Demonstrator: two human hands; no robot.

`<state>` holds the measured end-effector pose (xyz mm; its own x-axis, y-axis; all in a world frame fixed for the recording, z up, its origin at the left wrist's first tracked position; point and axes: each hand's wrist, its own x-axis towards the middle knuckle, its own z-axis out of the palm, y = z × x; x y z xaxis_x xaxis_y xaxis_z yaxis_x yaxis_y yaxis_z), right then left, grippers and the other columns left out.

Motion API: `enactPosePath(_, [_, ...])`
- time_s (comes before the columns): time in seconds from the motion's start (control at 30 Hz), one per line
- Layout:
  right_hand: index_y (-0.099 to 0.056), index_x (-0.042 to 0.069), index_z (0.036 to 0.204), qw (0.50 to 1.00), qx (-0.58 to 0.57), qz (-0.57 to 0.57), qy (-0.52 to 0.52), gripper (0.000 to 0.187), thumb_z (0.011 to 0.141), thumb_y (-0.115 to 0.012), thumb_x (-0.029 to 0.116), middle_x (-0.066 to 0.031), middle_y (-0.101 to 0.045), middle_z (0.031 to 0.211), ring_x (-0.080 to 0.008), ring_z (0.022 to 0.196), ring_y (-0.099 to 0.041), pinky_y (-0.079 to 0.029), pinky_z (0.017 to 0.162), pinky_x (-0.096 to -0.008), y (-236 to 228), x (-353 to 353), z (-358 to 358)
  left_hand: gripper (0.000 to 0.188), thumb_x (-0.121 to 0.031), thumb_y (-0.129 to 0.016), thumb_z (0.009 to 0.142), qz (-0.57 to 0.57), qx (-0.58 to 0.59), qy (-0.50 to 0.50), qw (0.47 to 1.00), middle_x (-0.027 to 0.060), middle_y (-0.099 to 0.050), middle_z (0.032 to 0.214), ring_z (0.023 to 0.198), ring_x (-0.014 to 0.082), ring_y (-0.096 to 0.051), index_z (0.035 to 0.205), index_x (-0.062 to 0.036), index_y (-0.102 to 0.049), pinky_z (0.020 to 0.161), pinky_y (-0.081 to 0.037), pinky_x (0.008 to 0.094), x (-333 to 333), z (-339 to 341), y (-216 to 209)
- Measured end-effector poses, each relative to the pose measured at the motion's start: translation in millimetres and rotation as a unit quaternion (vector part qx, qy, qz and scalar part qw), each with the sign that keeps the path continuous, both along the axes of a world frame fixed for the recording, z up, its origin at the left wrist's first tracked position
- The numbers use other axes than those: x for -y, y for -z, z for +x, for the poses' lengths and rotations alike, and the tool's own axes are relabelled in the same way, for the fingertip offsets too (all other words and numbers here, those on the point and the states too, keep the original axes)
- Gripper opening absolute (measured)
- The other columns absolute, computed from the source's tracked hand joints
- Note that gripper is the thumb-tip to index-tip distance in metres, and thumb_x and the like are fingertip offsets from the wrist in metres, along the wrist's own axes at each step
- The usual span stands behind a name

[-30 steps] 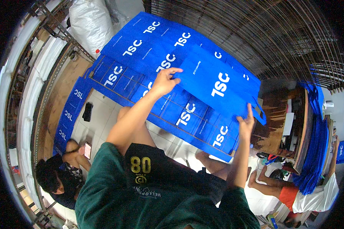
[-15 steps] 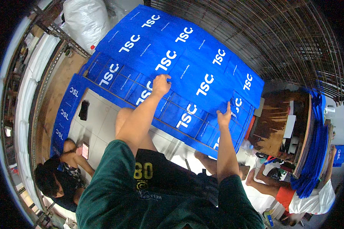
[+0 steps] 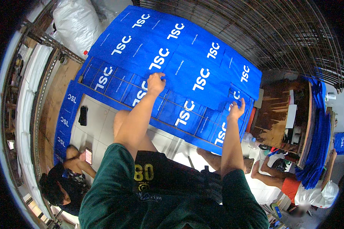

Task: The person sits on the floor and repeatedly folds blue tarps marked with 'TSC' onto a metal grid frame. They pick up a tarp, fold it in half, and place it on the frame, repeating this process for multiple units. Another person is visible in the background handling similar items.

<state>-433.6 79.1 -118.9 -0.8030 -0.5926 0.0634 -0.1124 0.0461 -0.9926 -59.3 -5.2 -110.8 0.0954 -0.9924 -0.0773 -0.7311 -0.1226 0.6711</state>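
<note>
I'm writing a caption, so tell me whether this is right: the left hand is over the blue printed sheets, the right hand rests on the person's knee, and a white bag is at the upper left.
The right hand is misplaced: the head view shows it over the blue printed sheets too, toward their right end. The rest stands.

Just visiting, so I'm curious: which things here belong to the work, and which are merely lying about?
Apparently in use:
- flat blue fabric sheets with white print
- thin-barred metal grid among them

Apparently lying about:
- flat black rectangular phone
- bulging white plastic sack
</note>
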Motion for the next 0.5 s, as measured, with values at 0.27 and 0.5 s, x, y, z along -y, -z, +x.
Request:
enactPosePath(0.27, [-0.051, 0.004, 0.121, 0.996, 0.004, 0.092, -0.003, 0.049, 0.075, -0.057, -0.009, -0.0146, -0.057, 0.102, -0.0158, 0.067, -0.058, -0.048, 0.056, -0.0249, 6.0, -2.9, -23.2, 0.029, -0.013, -0.070, 0.070, -0.024, 0.004, 0.007, 1.000, 0.0162, -0.064, 0.100, 0.094, 0.0321, -0.061, 0.098, -0.0087, -0.066, 0.083, -0.048, 0.0395, 3.4, -1.3, 6.7])
enactPosePath(0.5, [-0.053, 0.003, 0.118, 0.997, 0.022, 0.075, 0.011, 0.048, 0.072, -0.058, -0.011, -0.0096, -0.059, 0.083, -0.0119, 0.060, -0.054, -0.045, 0.052, -0.0250, -0.4, -10.3, -11.7, 0.031, -0.012, -0.071, 0.069, -0.010, 0.003, 0.002, 1.000, 0.0169, -0.064, 0.097, 0.091, 0.0316, -0.062, 0.099, -0.0077, -0.066, 0.082, -0.049, 0.0394, 3.6, 0.0, 2.2])
